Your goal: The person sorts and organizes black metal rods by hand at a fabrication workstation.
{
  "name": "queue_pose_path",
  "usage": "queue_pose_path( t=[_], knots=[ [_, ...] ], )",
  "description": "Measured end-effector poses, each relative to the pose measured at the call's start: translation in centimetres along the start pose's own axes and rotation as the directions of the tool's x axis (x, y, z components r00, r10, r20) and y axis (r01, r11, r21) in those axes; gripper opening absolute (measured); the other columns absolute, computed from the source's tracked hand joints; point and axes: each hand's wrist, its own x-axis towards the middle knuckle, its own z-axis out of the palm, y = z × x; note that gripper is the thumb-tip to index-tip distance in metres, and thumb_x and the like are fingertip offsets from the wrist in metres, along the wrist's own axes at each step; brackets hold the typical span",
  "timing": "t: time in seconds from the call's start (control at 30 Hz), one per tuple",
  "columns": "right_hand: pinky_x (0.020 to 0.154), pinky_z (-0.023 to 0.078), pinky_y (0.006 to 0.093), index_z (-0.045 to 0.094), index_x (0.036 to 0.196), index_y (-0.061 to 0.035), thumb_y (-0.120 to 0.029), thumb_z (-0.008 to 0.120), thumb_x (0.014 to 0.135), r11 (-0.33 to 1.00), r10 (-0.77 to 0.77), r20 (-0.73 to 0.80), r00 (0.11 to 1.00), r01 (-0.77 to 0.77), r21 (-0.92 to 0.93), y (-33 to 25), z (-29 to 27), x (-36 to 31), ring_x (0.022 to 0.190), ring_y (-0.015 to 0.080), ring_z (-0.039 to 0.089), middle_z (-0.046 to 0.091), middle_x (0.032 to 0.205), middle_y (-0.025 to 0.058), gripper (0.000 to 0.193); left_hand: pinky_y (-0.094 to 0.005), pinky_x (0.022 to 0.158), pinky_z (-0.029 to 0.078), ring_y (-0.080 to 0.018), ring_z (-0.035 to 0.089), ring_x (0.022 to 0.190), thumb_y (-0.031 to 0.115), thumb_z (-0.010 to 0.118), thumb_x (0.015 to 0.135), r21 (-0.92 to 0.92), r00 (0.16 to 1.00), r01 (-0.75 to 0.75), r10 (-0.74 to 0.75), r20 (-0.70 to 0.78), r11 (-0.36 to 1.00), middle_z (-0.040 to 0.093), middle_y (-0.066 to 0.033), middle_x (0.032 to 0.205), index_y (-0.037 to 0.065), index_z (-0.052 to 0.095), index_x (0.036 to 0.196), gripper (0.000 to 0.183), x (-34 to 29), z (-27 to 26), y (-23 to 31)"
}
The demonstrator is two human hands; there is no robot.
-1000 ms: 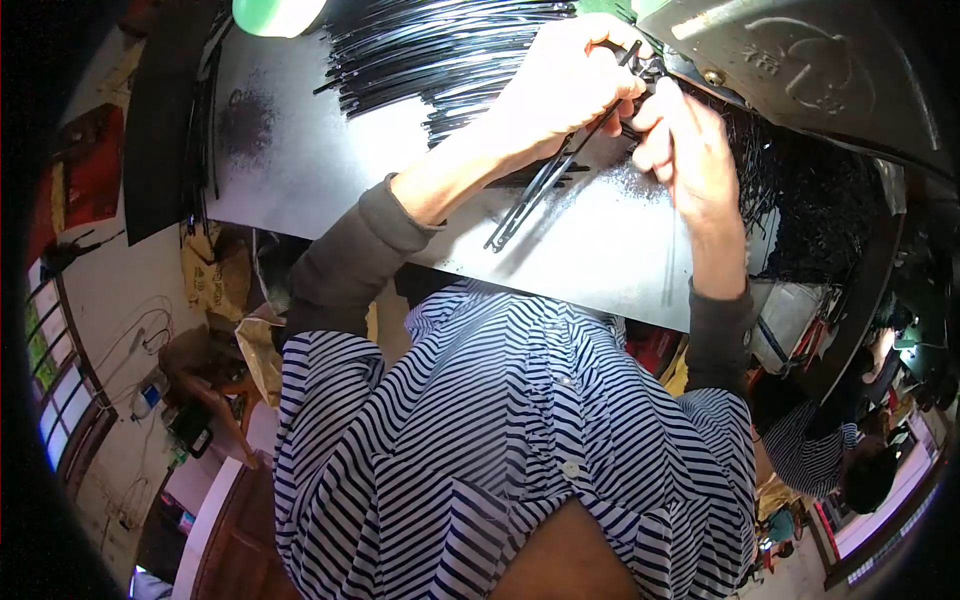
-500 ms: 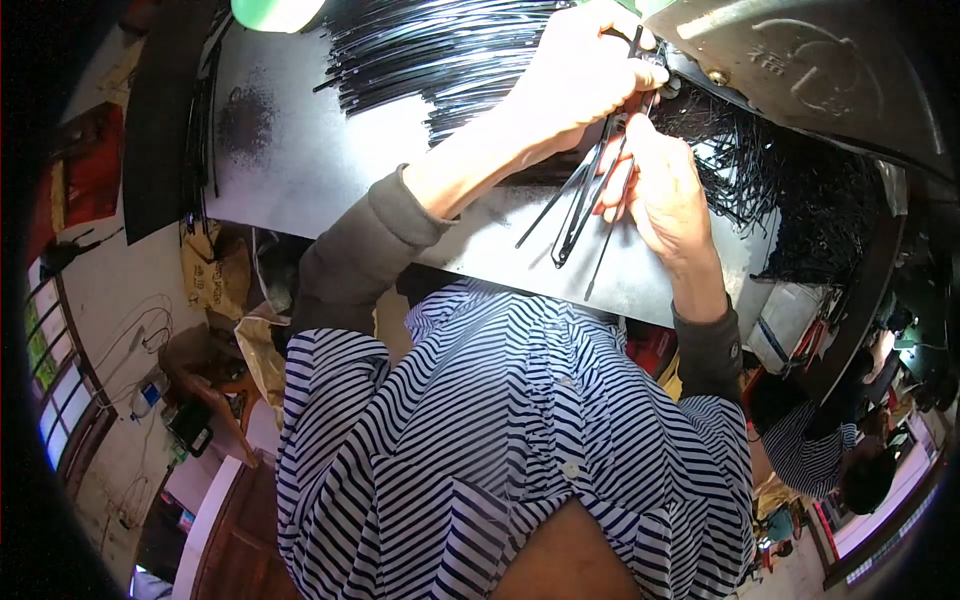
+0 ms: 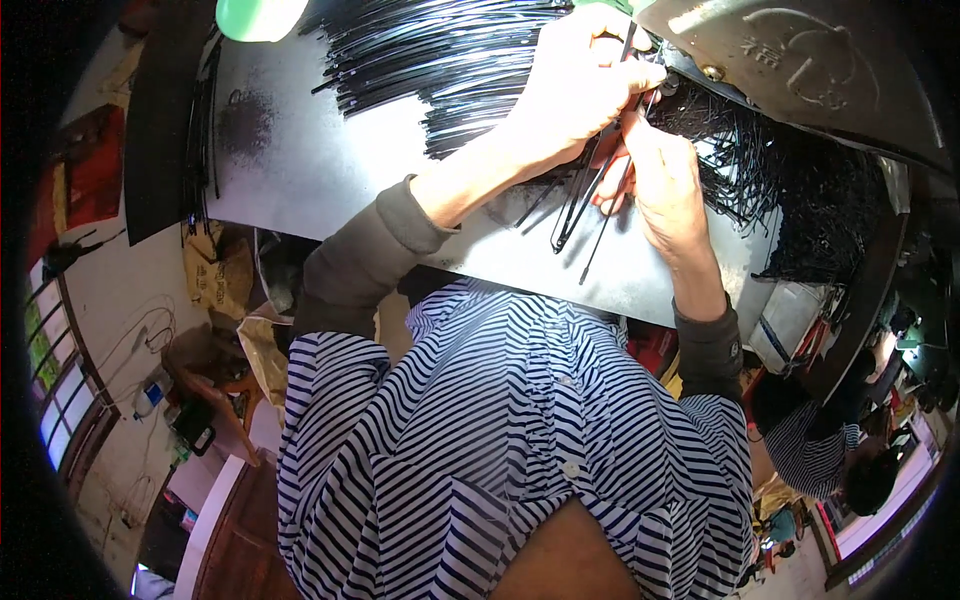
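My left hand (image 3: 580, 80) is closed around a small bunch of thin black strips (image 3: 585, 190) near the top of the grey metal worktable (image 3: 330, 170). The strips hang down from the fist toward me. My right hand (image 3: 660, 180) sits just right of them, fingers pinching the same bunch lower down. Both hands are close to the dark metal machine housing (image 3: 800, 70) at the upper right.
A large fan of black strips (image 3: 430, 50) covers the table's top left of my hands. A tangled heap of black strips (image 3: 790, 190) lies to the right. A green round object (image 3: 255, 15) sits at the top edge. Another person in a striped shirt (image 3: 820, 450) is at the lower right.
My right hand has slid down and left from beside the machine to grip the hanging strips. The bunch has swung from a slant to nearly vertical under my left hand.
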Motion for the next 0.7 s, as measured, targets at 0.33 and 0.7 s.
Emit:
queue_pose_path(
  t=[0.33, 0.7],
  knots=[
    [0.045, 0.048, 0.0219, 0.062, 0.079, 0.0035, -0.034, 0.045, 0.101, 0.999, 0.029, 0.007, 1.000, -0.029, -0.014, 0.2, -0.3, 0.3, 0.047, 0.0132, 0.060, 0.061, 0.056, 0.0090, 0.047, -0.0243, 0.061, 0.048, -0.0118, 0.058, 0.068, 0.004, 0.064, 0.087, -0.327, 0.989, -0.147, 0.149, -0.019, 0.933, 0.061, -0.0040, 0.078, 0.000, 0.057, 0.095, 0.011, -0.2, 0.0, -1.0],
    [0.044, 0.047, 0.0243, 0.058, 0.081, 0.0016, -0.033, 0.043, 0.102, 0.986, -0.019, -0.092, 0.996, 0.034, 0.164, 1.0, 1.9, -1.4, 0.045, 0.0144, 0.059, 0.061, 0.056, 0.0098, 0.044, -0.0255, 0.047, 0.043, -0.0105, 0.054, 0.053, 0.010, 0.061, 0.088, 0.000, 0.981, 0.158, -0.157, -0.113, 0.988, 0.058, -0.0036, 0.064, 0.000, 0.062, 0.087, 0.010, 0.1, 1.4, 0.3]
  ],
)
